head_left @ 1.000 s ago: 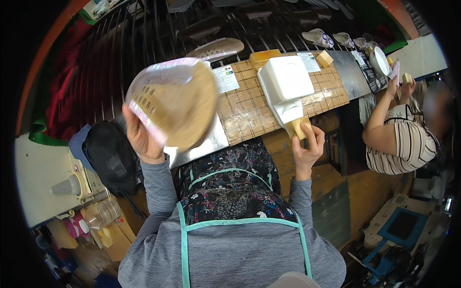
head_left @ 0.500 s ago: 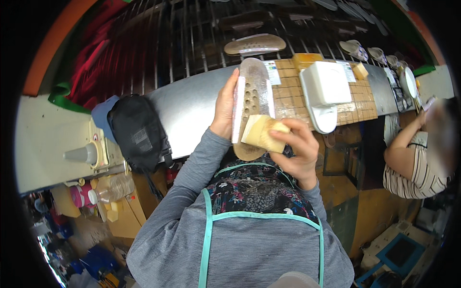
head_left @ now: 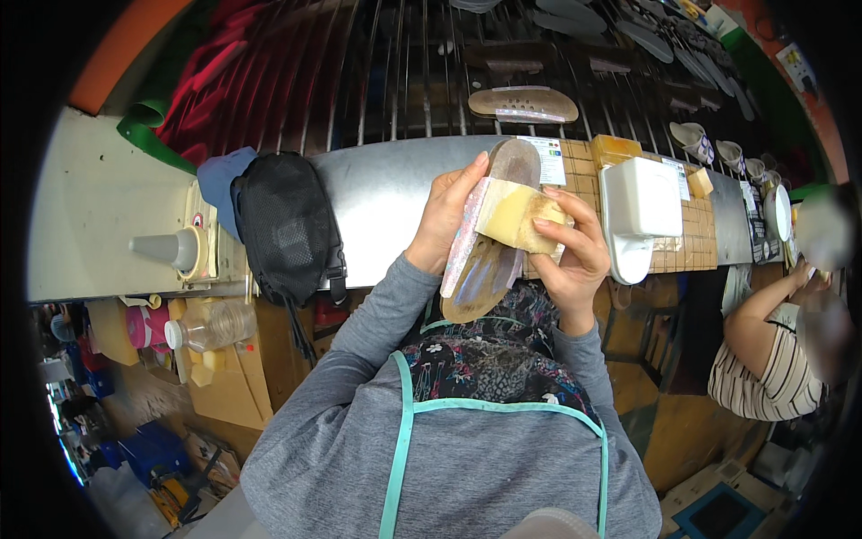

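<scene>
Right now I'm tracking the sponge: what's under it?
The sponge, in the right hand, presses on a shoe sole held by the left hand. The covered patch of sole is hidden.

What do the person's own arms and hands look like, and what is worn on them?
Both arms wear long grey sleeves of a soft knit fabric that end at the wrists. The left hand and the right hand are bare, with no gloves; I can make out no rings or watch. Over the grey top lies a dark floral apron with teal edging.
</scene>
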Demonstrator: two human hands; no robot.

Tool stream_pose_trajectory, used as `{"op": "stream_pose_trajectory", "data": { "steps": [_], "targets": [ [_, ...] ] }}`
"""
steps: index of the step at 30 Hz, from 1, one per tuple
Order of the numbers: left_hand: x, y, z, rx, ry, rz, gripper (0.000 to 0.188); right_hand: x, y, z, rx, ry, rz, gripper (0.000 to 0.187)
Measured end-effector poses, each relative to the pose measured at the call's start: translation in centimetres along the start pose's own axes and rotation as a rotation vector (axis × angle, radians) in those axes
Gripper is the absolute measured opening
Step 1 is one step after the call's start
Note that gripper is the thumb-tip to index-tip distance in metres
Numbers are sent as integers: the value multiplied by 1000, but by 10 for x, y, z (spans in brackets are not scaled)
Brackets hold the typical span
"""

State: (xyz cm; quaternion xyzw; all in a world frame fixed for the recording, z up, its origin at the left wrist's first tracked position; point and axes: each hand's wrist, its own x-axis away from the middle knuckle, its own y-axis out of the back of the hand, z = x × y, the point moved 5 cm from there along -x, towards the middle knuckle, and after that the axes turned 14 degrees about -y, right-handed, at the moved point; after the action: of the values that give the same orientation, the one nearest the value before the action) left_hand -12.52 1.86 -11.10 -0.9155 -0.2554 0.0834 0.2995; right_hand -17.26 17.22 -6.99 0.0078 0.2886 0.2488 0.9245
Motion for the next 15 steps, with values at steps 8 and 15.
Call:
{"op": "stream_pose_trajectory", "data": {
  "steps": [8,15],
  "targets": [
    [-1,9,-1,-76,-29,30,36,-8,1,-2,39,-68,99,38],
    [-19,7,-8,-103,-107,-86,35,4,-8,2,74,-63,196,39]
  ]
}}
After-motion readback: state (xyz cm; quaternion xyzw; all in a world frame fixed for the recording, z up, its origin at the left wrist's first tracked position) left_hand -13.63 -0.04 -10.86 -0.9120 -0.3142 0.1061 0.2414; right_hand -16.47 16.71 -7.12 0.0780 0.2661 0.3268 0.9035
